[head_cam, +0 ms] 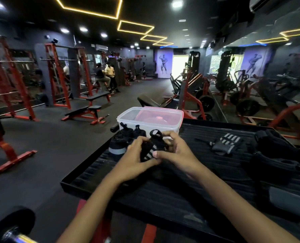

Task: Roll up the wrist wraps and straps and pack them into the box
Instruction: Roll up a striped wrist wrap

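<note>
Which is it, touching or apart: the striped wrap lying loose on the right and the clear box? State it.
Apart. The head view shows the striped wrap lying well right of the clear box, with bare black ribbed surface between them.

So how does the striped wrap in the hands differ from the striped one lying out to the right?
The wrap in the hands is gripped by the left hand and right hand, partly rolled, loop sticking up. The wrap on the platform lies loose, flat and untouched, further from the box. Both are black with pale stripes.

left hand (134, 156) + right hand (172, 151) grip striped wrist wrap (150, 152) | clear box (150, 120) behind
</note>
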